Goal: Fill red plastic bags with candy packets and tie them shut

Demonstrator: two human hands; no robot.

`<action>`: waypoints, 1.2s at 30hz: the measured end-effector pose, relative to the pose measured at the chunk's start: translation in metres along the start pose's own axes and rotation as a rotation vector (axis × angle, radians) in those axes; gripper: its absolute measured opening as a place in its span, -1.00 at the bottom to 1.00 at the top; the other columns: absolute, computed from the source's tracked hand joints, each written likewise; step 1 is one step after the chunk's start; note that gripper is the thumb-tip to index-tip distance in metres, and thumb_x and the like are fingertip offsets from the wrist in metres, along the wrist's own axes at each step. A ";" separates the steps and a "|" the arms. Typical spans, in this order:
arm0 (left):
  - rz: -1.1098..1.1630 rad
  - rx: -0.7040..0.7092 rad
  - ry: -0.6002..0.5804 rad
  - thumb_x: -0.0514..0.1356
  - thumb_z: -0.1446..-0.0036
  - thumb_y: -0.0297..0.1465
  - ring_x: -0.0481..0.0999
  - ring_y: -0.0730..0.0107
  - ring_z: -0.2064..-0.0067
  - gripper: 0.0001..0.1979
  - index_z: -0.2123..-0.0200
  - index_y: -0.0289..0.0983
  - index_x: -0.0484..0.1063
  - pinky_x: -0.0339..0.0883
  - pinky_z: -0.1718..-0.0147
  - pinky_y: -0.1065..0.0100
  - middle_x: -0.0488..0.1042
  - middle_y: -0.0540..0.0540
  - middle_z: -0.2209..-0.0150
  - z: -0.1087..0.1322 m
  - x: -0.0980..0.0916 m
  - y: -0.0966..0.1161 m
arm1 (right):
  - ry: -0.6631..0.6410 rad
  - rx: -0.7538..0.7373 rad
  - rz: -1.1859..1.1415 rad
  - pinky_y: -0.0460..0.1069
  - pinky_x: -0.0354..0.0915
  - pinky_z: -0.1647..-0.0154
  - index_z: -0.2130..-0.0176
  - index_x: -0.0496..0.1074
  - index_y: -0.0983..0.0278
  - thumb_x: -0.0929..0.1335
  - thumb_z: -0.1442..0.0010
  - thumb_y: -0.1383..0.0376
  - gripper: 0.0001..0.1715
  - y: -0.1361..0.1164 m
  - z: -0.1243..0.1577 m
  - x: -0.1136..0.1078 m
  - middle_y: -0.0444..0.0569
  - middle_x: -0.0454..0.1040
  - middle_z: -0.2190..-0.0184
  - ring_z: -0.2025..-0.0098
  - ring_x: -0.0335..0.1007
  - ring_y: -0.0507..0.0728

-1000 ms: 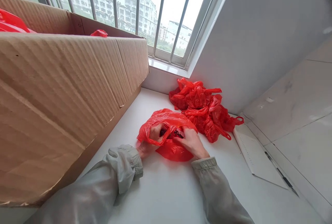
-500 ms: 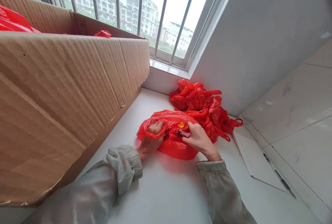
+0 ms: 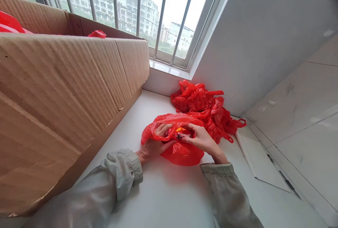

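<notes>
A red plastic bag (image 3: 182, 150) lies on the white surface (image 3: 169, 192) in front of me. My left hand (image 3: 154, 143) grips the bag's left rim with its fingers curled over the plastic. My right hand (image 3: 202, 140) pinches the bag's mouth from the right, close to a small dark and yellow item (image 3: 179, 133) showing inside. Both wrists come out of pale grey sleeves.
A heap of tied red bags (image 3: 206, 108) lies behind, against the grey wall corner. A large cardboard box (image 3: 66, 80) holding more red plastic fills the left side. A flat white sheet (image 3: 260, 161) lies at the right. A barred window (image 3: 148, 9) stands beyond.
Both hands have shifted up along the bag's mouth and drawn closer together. The bag's opening has bunched between them, and the yellow item inside has come into sight.
</notes>
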State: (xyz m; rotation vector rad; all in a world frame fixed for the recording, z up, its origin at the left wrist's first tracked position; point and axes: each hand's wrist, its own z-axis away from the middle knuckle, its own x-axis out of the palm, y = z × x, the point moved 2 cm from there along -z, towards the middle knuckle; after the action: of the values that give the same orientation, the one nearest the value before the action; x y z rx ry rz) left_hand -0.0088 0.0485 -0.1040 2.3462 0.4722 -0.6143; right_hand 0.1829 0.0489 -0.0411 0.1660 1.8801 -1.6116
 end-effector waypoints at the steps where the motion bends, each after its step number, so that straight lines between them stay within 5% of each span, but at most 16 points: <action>1: -0.001 0.042 -0.025 0.18 -0.21 -0.35 0.43 0.08 -0.10 -0.66 -0.06 -0.19 0.39 0.35 -0.10 0.05 0.48 -0.17 -0.01 0.000 0.000 0.001 | -0.016 -0.047 0.013 0.06 0.40 -0.03 -0.02 0.47 0.23 0.42 -0.06 0.33 -0.52 -0.002 0.001 0.001 0.00 0.56 0.01 -0.06 0.46 0.23; 4: 0.046 0.047 -0.047 0.21 -0.16 -0.36 0.46 0.08 -0.06 -0.69 0.01 -0.20 0.41 0.38 -0.06 0.08 0.50 -0.15 0.02 -0.001 -0.002 0.003 | -0.026 -0.155 0.009 0.05 0.36 -0.09 -0.06 0.43 0.22 0.42 -0.07 0.33 -0.48 -0.005 0.001 0.000 -0.02 0.54 -0.02 -0.09 0.43 0.19; 12: 0.475 -0.465 0.061 0.34 -0.04 -0.15 0.54 0.17 0.03 -0.52 0.02 -0.20 0.32 0.46 0.05 0.18 0.51 -0.10 0.04 -0.006 -0.005 0.002 | 0.034 -0.311 0.188 0.11 0.24 -0.25 -0.19 0.27 0.28 0.34 0.01 0.51 -0.24 -0.001 -0.006 0.005 0.06 0.45 -0.11 -0.19 0.35 0.19; 17: 0.705 -0.498 0.076 0.42 0.07 -0.23 0.55 0.17 0.04 -0.49 0.08 -0.20 0.33 0.47 0.08 0.20 0.54 -0.09 0.10 -0.010 -0.006 -0.001 | 0.062 -0.395 0.226 0.13 0.19 -0.29 -0.21 0.26 0.25 0.31 0.01 0.53 -0.22 -0.001 -0.007 0.014 0.07 0.39 -0.17 -0.26 0.26 0.19; 25: 0.645 -0.494 0.013 0.36 -0.02 -0.23 0.51 0.05 -0.03 -0.67 0.16 -0.24 0.46 0.38 -0.05 0.12 0.58 -0.08 0.24 -0.010 -0.004 -0.004 | 0.056 -0.491 0.292 0.12 0.17 -0.31 -0.23 0.24 0.23 0.30 -0.04 0.53 -0.23 -0.012 -0.004 0.022 0.05 0.37 -0.16 -0.27 0.21 0.17; 31: 0.673 -0.533 0.117 0.42 0.11 -0.22 0.54 0.14 0.06 -0.55 0.14 -0.22 0.42 0.45 0.08 0.18 0.55 -0.08 0.12 -0.011 -0.004 -0.008 | 0.127 -0.342 0.216 0.15 0.16 -0.30 -0.25 0.23 0.22 0.44 -0.04 0.37 -0.20 -0.010 -0.005 0.014 0.09 0.31 -0.22 -0.28 0.20 0.21; 36: 0.797 -0.494 0.077 0.42 0.08 -0.24 0.55 0.23 0.16 -0.55 0.14 -0.24 0.39 0.47 0.17 0.25 0.55 -0.07 0.18 -0.010 0.001 -0.015 | 0.129 -0.137 -0.024 0.03 0.38 0.06 0.14 0.51 0.27 0.40 -0.16 0.14 -0.68 0.004 -0.009 0.008 -0.02 0.59 0.18 0.14 0.51 0.15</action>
State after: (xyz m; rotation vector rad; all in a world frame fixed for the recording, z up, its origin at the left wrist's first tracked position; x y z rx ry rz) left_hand -0.0120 0.0663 -0.1054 1.8597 -0.2684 -0.0151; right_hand 0.1747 0.0561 -0.0488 0.1935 2.0910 -1.5125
